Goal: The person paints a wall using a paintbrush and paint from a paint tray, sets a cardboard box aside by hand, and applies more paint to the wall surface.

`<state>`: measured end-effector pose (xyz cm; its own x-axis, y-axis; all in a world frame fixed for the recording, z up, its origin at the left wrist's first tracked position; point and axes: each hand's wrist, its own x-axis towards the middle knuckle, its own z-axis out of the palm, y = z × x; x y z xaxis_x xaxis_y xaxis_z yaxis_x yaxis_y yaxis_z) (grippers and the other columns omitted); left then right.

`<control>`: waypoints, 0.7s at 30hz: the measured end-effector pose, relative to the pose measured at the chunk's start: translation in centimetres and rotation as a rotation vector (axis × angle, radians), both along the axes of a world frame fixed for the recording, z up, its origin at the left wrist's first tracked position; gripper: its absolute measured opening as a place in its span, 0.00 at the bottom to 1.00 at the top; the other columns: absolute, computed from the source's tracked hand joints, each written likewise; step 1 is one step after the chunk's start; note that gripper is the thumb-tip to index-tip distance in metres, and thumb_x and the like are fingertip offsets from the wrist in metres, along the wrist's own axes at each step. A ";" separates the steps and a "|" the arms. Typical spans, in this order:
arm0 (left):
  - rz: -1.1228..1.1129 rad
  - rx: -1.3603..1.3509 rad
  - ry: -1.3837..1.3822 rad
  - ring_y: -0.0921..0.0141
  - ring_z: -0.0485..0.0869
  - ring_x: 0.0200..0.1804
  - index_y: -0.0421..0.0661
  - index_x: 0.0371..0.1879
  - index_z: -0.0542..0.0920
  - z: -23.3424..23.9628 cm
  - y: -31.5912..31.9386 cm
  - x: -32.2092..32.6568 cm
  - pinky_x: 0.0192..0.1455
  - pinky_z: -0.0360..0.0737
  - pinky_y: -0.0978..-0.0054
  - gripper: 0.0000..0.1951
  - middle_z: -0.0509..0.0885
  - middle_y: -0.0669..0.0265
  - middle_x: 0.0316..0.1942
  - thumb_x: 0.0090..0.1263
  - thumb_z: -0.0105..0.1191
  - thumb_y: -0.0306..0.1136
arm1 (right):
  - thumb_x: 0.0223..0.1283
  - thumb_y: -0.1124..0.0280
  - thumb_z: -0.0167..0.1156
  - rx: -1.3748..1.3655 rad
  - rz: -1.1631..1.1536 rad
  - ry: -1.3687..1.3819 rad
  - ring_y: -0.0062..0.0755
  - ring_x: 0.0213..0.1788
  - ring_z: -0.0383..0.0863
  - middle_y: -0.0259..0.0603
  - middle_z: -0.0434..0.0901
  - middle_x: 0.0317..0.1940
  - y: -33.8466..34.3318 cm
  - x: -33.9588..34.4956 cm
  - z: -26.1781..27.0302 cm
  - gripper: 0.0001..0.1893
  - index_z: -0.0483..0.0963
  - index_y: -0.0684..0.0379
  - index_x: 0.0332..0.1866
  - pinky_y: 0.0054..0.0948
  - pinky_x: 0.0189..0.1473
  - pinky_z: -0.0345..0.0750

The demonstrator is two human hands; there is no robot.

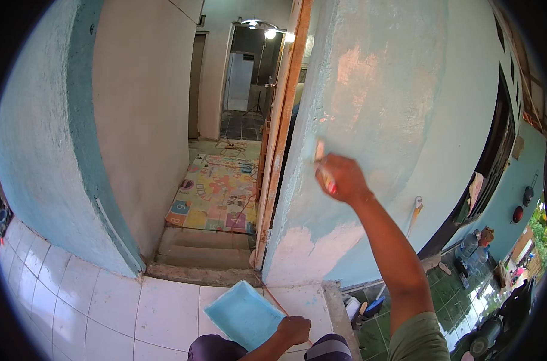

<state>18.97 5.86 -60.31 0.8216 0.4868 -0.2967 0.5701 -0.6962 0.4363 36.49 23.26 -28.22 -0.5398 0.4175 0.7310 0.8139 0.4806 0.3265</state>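
My right hand is raised against the light-blue wall and is closed around the handle of a paintbrush. The brush points upward, its bristles at the wall near its rough left corner; they look slightly blurred. Patches of pinkish and orange undercoat show on this wall, above the hand and near the floor. Low down, my left hand is at the right edge of a tray coated in light-blue paint, between my knees. Its fingers are curled, seemingly on the rim, though the grip itself is hidden.
Concrete steps lead into a hallway with a colourful play mat. An orange cable crosses the white floor tiles beside the tray. At the right, a ledge borders green tiles holding brushes, water bottles and other items. A wooden door frame stands left of the wall.
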 end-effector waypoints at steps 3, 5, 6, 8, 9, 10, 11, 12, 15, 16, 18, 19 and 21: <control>0.017 -0.002 -0.001 0.53 0.85 0.54 0.41 0.50 0.81 0.0 0.1 -0.1 0.54 0.82 0.54 0.17 0.86 0.51 0.51 0.71 0.46 0.37 | 0.56 0.72 0.65 0.224 0.013 0.193 0.43 0.35 0.82 0.40 0.80 0.34 -0.1 0.4 1.9 0.10 0.82 0.56 0.43 0.39 0.37 0.81; 0.030 0.014 -0.006 0.53 0.85 0.55 0.40 0.51 0.81 0.2 0.1 -0.1 0.54 0.82 0.54 0.17 0.85 0.50 0.51 0.71 0.47 0.38 | 0.56 0.71 0.65 0.250 0.050 0.089 0.43 0.36 0.82 0.42 0.79 0.34 -0.2 0.4 -0.7 0.10 0.82 0.57 0.43 0.39 0.36 0.81; 0.021 -0.004 0.003 0.53 0.85 0.55 0.40 0.51 0.81 0.2 0.1 -0.3 0.54 0.82 0.53 0.17 0.85 0.50 0.51 0.71 0.47 0.38 | 0.57 0.69 0.64 0.035 -0.084 0.012 0.41 0.39 0.82 0.42 0.78 0.35 -0.6 0.5 -3.0 0.10 0.82 0.56 0.44 0.38 0.37 0.81; 0.010 -0.013 0.018 0.53 0.85 0.55 0.40 0.51 0.80 0.3 0.0 -0.5 0.55 0.82 0.53 0.18 0.85 0.50 0.51 0.71 0.47 0.39 | 0.57 0.67 0.63 -0.129 -0.121 -0.112 0.39 0.44 0.82 0.40 0.77 0.38 -1.3 0.8 -7.9 0.12 0.81 0.54 0.47 0.39 0.42 0.81; 0.004 -0.019 0.030 0.53 0.84 0.55 0.40 0.52 0.80 0.3 0.0 -0.5 0.55 0.82 0.53 0.18 0.85 0.50 0.52 0.71 0.48 0.39 | 0.57 0.66 0.63 -0.304 -0.189 -0.123 0.40 0.46 0.83 0.40 0.78 0.40 -1.8 1.1 -9.9 0.12 0.81 0.54 0.46 0.40 0.44 0.81; -0.001 -0.026 0.040 0.53 0.84 0.56 0.40 0.52 0.80 0.3 0.0 -0.5 0.55 0.82 0.53 0.18 0.85 0.50 0.52 0.71 0.48 0.39 | 0.57 0.66 0.63 -0.441 -0.179 -0.150 0.43 0.44 0.84 0.40 0.80 0.39 -2.0 1.6 -11.2 0.10 0.81 0.54 0.43 0.42 0.45 0.80; -0.004 -0.021 0.041 0.53 0.84 0.56 0.40 0.52 0.80 0.3 -0.1 -0.5 0.55 0.82 0.53 0.18 0.85 0.50 0.52 0.71 0.48 0.39 | 0.57 0.66 0.63 -0.387 -0.113 -0.126 0.43 0.44 0.84 0.40 0.80 0.39 -2.0 2.2 -11.7 0.10 0.81 0.54 0.43 0.42 0.45 0.80; 0.001 -0.026 0.040 0.53 0.84 0.56 0.40 0.53 0.80 0.3 -0.1 -0.5 0.56 0.82 0.53 0.18 0.85 0.50 0.53 0.71 0.48 0.39 | 0.57 0.66 0.63 -0.484 -0.075 -0.118 0.45 0.43 0.84 0.42 0.81 0.38 -2.1 2.7 -11.6 0.09 0.81 0.54 0.43 0.44 0.45 0.80; -0.005 -0.016 0.035 0.53 0.84 0.56 0.41 0.54 0.80 0.7 -0.3 -0.5 0.57 0.81 0.54 0.20 0.85 0.51 0.52 0.71 0.49 0.41 | 0.58 0.64 0.61 -0.562 -0.042 -0.044 0.53 0.39 0.83 0.45 0.84 0.34 -1.7 4.4 -6.4 0.07 0.82 0.52 0.39 0.47 0.44 0.80; -0.015 -0.028 0.042 0.53 0.84 0.56 0.41 0.55 0.80 0.9 -0.2 -0.5 0.57 0.81 0.54 0.21 0.86 0.51 0.51 0.72 0.50 0.43 | 0.58 0.64 0.62 -0.505 -0.071 0.042 0.55 0.38 0.83 0.47 0.84 0.33 -1.3 4.9 -3.3 0.07 0.82 0.53 0.36 0.47 0.43 0.80; 0.006 -0.004 0.033 0.52 0.83 0.57 0.39 0.56 0.80 1.5 -0.4 -0.6 0.58 0.81 0.53 0.20 0.85 0.49 0.54 0.71 0.50 0.39 | 0.58 0.65 0.65 -0.402 -0.004 0.242 0.55 0.34 0.83 0.53 0.82 0.30 -1.0 5.8 3.9 0.08 0.81 0.58 0.35 0.42 0.38 0.80; 0.032 -0.009 0.034 0.52 0.82 0.58 0.37 0.57 0.81 1.8 -0.5 -0.6 0.59 0.80 0.52 0.20 0.83 0.47 0.56 0.70 0.50 0.35 | 0.58 0.66 0.66 -0.328 0.003 0.334 0.46 0.30 0.84 0.52 0.83 0.29 -0.9 6.1 7.4 0.08 0.81 0.60 0.36 0.38 0.36 0.79; 0.021 -0.010 0.051 0.52 0.81 0.59 0.38 0.57 0.80 2.4 -0.4 -0.6 0.60 0.80 0.52 0.20 0.83 0.47 0.57 0.71 0.50 0.35 | 0.58 0.67 0.68 -0.029 -0.043 0.531 0.31 0.29 0.83 0.45 0.84 0.26 -1.4 6.6 13.0 0.09 0.82 0.62 0.37 0.32 0.36 0.79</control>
<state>18.40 5.45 -57.87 0.7947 0.5007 -0.3431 0.6064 -0.6795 0.4130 43.04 21.90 -15.19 -0.0801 0.4556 0.8866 0.8827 0.4456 -0.1492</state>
